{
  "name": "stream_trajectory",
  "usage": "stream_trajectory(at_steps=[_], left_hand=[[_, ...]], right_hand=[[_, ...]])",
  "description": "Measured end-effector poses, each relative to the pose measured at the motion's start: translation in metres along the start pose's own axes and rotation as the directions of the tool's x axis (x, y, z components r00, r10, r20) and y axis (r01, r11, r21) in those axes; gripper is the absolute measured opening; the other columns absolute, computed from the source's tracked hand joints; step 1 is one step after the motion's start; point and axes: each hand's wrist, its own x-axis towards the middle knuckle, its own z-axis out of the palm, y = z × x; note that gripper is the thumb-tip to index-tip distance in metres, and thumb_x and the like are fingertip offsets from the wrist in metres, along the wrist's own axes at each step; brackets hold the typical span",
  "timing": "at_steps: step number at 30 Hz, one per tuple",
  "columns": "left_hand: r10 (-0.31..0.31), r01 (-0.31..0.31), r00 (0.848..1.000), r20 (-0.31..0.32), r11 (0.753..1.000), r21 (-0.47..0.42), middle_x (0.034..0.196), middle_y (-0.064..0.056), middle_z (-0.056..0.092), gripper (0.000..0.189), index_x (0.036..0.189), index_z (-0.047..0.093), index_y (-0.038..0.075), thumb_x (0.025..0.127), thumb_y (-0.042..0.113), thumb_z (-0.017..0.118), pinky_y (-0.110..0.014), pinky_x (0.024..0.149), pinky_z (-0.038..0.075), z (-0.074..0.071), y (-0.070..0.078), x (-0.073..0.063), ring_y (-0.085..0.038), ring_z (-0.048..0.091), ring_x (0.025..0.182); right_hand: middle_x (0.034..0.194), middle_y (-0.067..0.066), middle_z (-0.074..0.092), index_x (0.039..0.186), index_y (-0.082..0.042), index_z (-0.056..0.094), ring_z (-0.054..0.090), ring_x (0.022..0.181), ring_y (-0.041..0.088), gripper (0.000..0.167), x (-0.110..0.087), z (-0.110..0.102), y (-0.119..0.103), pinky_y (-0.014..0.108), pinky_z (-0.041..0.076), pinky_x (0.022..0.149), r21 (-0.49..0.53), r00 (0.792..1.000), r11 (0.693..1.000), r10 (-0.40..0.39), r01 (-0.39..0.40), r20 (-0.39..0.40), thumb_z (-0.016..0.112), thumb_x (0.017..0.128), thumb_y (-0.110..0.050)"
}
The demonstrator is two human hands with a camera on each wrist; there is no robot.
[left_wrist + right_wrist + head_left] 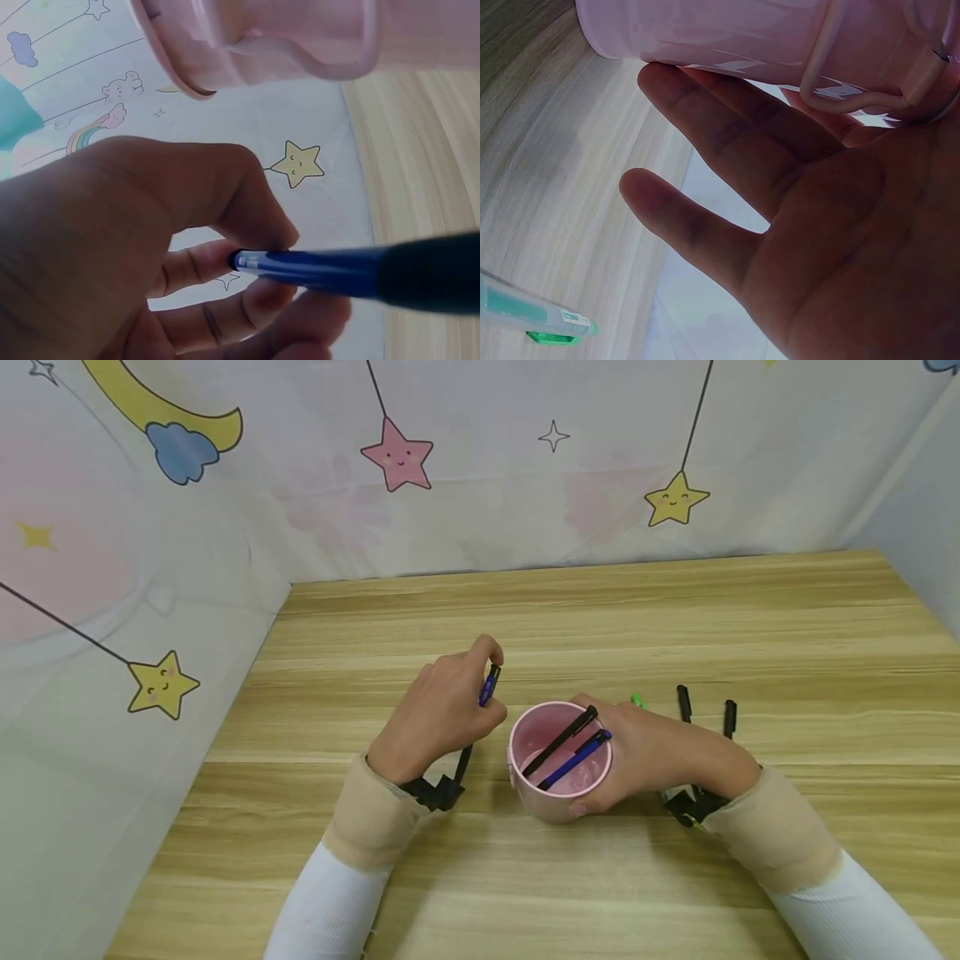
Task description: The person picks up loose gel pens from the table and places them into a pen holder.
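My left hand [442, 706] pinches a blue pen [489, 686] between thumb and fingers, just left of a pink bucket [551, 810]. In the left wrist view the pen [322, 268] lies across the fingertips, its dark end pointing right. With its thumb in front and fingers behind, my right hand [648, 747] grips the bucket's right side. Inside the bucket a black pen [558, 742] and another blue pen [573, 762] lean against the rim. The right wrist view shows the bucket's pink wire handle [847, 101] beside the palm.
On the table [525, 910], a green pen [637, 701] lies partly hidden behind my right hand; its green clip [551, 339] shows in the right wrist view. Two black pens [684, 702] [731, 717] lie beyond the right forearm. A patterned cloth [487, 518] hangs behind the table.
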Motion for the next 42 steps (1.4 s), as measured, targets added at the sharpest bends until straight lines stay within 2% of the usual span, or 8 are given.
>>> stream_trajectory(at_steps=[8, 20, 26, 42], left_hand=[[0.045, -0.045, 0.998, -0.047, 0.999, 0.001, 0.063, 0.004, 0.049, 0.042, 0.114, 0.051, 0.010, 0.074, 0.005, 0.062, -0.029, 0.047, 0.038, -0.0010, 0.0018, 0.0002, -0.012, 0.044, 0.053], [0.052, -0.056, 0.995, -0.085, 0.998, -0.042, 0.073, 0.007, 0.061, 0.041, 0.116, 0.054, 0.011, 0.076, 0.007, 0.063, -0.029, 0.052, 0.043, -0.0028, 0.0062, 0.0022, -0.011, 0.051, 0.059], [0.051, -0.057, 0.993, -0.108, 0.997, -0.051, 0.074, 0.007, 0.060, 0.040, 0.116, 0.055, 0.013, 0.076, 0.007, 0.063, -0.028, 0.051, 0.042, -0.0028, 0.0073, 0.0018, -0.011, 0.051, 0.058], [0.114, -0.129, 0.977, -0.182, 0.989, -0.070, 0.077, 0.004, 0.059, 0.041, 0.116, 0.054, 0.011, 0.077, 0.005, 0.064, -0.027, 0.048, 0.038, -0.0036, 0.0096, 0.0023, -0.010, 0.044, 0.054]], right_hand=[[0.122, -0.011, 0.062, 0.137, -0.020, 0.049, 0.061, 0.112, 0.014, 0.090, -0.0002, 0.0004, -0.0003, 0.036, 0.052, 0.095, 0.004, 1.000, 1.000, -0.003, 0.003, -0.002, 0.091, 0.066, -0.053], [0.122, -0.011, 0.063, 0.137, -0.018, 0.049, 0.061, 0.112, 0.013, 0.090, 0.0000, 0.0000, -0.0014, 0.035, 0.051, 0.095, -0.001, 1.000, 1.000, -0.003, 0.003, -0.003, 0.091, 0.066, -0.053], [0.121, -0.011, 0.063, 0.136, -0.018, 0.049, 0.062, 0.110, 0.014, 0.090, -0.0001, 0.0002, -0.0021, 0.035, 0.052, 0.094, -0.003, 1.000, 1.000, 0.007, -0.007, -0.004, 0.092, 0.065, -0.053], [0.120, -0.013, 0.064, 0.137, -0.021, 0.049, 0.063, 0.107, 0.007, 0.090, -0.0001, 0.0012, -0.0016, 0.036, 0.053, 0.093, -0.026, 1.000, 1.000, -0.013, 0.013, -0.013, 0.091, 0.066, -0.055]])
